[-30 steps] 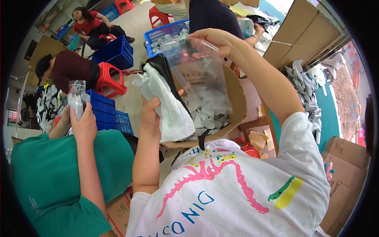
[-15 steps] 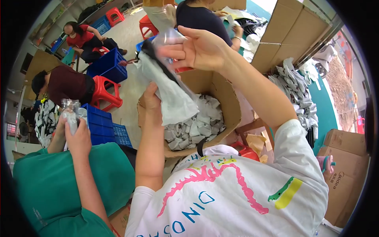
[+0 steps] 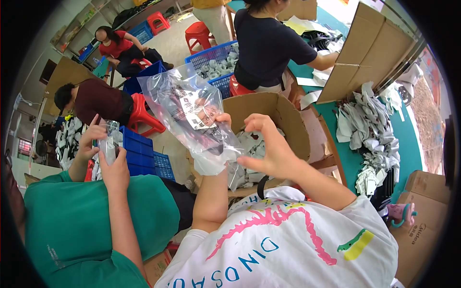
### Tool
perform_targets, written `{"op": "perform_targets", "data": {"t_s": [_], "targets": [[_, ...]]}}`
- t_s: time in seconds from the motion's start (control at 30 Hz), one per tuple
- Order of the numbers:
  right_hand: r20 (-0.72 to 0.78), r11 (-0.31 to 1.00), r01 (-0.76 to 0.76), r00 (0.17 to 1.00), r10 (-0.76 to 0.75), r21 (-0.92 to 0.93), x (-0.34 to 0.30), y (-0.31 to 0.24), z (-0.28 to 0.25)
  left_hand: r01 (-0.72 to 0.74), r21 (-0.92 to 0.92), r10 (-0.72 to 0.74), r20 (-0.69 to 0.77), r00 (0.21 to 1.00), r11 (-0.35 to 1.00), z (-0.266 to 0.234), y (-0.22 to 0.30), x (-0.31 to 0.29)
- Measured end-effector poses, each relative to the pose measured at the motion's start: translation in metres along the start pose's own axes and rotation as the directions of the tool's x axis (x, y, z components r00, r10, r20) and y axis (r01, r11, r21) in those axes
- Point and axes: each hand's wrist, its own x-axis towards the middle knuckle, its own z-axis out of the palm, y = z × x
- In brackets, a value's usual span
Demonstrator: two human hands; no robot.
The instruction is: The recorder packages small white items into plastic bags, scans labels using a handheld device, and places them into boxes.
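A clear plastic bag point(image 3: 181, 126) with a printed white label and something dark and whitish inside hangs tilted in front of me. My left hand point(image 3: 223, 118) is closed on it; part of the fingers shows through the film and the rest is hidden. Beside the bag's lower right end, my right hand point(image 3: 276, 152) is open, thumb and fingers wide apart. Its thumb tip is close to the film; whether they touch I cannot tell. Below both hands stands an open cardboard box point(image 3: 293, 125) holding many whitish wrapped pieces point(image 3: 252, 144).
At my left, a person in green point(image 3: 96, 211) handles a small clear packet point(image 3: 110, 149). A blue crate point(image 3: 138, 151) stands past them. On the right, a green table point(image 3: 408, 144) carries heaped grey-white pieces point(image 3: 367, 125). A person in dark clothes point(image 3: 269, 48) sits ahead, near a blue basket point(image 3: 221, 84).
The bag has swung over, its wide clear end now to the upper left. My right hand has come down from the bag's top to its lower right end. The view has shifted.
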Motion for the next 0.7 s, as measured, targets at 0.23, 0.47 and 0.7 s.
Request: {"op": "perform_targets", "data": {"t_s": [0.23, 0.47, 0.7], "targets": [[-0.124, 0.962, 0.091, 0.984, -0.126, -0.257, -0.007, 0.011, 0.016, -0.019, -0.087, 0.017, -0.019, 1.000, 0.996, -0.045, 0.008, -0.007], [0.006, 0.625, -0.459, 0.809, 0.588, 0.631, -0.016, 0.019, 0.019, -0.075, 0.109, 0.072, 0.029, 0.997, 0.991, -0.072, 0.018, -0.014], [-0.256, 0.667, -0.329, 0.740, 0.622, 0.668, -0.016, 0.042, 0.006, 0.136, -0.440, -0.111, 0.083, 0.990, 0.888, -0.133, 0.060, -0.049]]}}
